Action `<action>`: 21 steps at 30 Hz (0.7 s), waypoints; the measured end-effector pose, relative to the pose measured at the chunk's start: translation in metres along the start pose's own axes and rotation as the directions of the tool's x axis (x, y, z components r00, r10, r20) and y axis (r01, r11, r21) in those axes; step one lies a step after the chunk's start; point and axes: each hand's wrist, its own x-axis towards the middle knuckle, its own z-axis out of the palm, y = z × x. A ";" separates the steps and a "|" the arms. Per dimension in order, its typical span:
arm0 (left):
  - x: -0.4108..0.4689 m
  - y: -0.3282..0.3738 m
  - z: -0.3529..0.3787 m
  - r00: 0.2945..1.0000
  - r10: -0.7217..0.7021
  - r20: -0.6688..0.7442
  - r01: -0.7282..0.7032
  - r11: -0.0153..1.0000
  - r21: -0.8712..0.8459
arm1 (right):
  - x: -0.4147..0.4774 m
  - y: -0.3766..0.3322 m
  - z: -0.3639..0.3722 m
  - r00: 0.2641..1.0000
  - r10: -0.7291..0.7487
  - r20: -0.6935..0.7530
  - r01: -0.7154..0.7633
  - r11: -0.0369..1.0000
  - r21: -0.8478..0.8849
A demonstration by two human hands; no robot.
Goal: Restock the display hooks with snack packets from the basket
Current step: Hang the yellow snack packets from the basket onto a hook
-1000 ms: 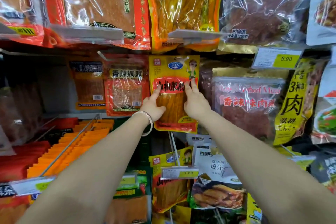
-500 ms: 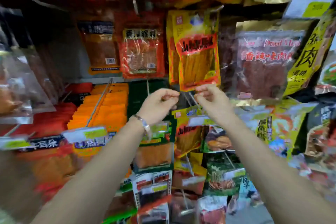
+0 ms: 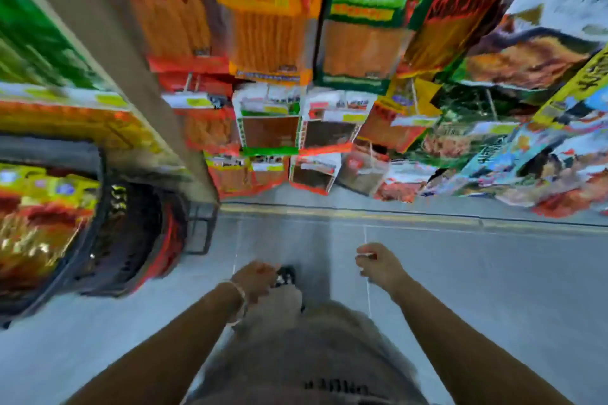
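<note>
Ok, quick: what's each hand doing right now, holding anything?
Left hand: empty, fingers loosely curled, so open.
Right hand: empty, fingers loosely curled, so open.

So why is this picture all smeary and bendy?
Head view: blur smears the whole frame, worst on the hanging packets and the basket; probably the camera swung fast. Head view: the wide lens bends the post and the floor line. Head view: light is even, no hard shadows; the left hand and right hand look soft too.
</note>
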 end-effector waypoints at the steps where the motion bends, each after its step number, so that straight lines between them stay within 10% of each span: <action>1: -0.008 -0.023 0.012 0.999 -0.048 0.009 0.048 0.999 -0.007 | -0.005 0.015 0.011 0.996 0.055 0.069 -0.053 0.998 -0.038; 9: -0.085 -0.146 0.067 0.910 -0.314 -0.270 0.200 0.904 -0.378 | -0.048 0.077 0.072 0.891 0.155 0.427 0.164 0.766 -0.621; 21: -0.133 -0.293 -0.013 0.802 -0.538 -0.259 0.233 0.682 -0.694 | -0.061 0.004 0.224 0.865 0.105 0.491 0.305 0.666 -0.681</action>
